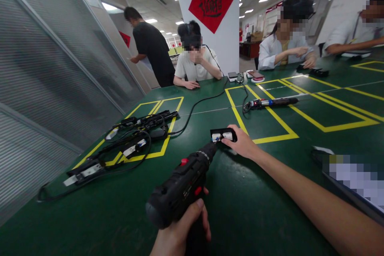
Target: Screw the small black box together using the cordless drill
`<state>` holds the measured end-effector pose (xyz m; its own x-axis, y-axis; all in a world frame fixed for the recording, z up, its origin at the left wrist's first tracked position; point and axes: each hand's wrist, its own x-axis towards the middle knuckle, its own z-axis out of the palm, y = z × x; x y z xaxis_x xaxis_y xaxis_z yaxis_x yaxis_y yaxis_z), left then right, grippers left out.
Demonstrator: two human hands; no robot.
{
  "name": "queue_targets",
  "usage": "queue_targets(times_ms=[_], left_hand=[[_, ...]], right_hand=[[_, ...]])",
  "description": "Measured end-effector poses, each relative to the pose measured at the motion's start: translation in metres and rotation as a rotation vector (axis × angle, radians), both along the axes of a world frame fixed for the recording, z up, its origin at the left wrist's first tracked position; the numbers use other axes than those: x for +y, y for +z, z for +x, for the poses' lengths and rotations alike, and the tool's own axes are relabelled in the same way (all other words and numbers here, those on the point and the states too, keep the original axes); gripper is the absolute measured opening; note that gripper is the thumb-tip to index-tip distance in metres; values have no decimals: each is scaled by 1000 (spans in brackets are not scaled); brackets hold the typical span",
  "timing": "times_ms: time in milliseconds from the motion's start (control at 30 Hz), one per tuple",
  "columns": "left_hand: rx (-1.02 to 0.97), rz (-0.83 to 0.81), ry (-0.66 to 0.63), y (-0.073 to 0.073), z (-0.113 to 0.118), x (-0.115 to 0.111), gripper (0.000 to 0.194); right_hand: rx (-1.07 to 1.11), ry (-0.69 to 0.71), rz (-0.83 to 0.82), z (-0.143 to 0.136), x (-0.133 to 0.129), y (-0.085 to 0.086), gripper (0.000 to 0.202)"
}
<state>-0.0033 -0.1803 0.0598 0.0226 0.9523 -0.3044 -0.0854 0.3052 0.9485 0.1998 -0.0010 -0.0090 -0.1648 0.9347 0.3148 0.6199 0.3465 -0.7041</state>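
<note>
My left hand (pixel 189 224) is wrapped round the grip of a black cordless drill (pixel 183 184) with red buttons, low in the middle of the view. The drill points up and to the right, its tip at a small black case (pixel 222 131) with white parts inside. My right hand (pixel 240 142) holds that case by its right end, thumb over the front and fingers behind. Whether the drill's tip touches a screw is too small to tell.
Black cables and devices (pixel 144 132) lie at the left on the green table (pixel 240 208). A corded tool (pixel 273 103) lies beyond my right hand; a blurred device (pixel 354 176) is at right. Several people are around the far side.
</note>
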Motion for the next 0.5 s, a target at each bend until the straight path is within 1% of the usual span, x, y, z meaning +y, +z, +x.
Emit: queue_targets(times_ms=[367,500], left_hand=[[-25,8,-8,-7,-2,1,32],[-27,-4,-21,-5,-2,1,29]], right_hand=[[7,4,17,-1,-1,0,44],[8,13,17,0,-1,1,43]])
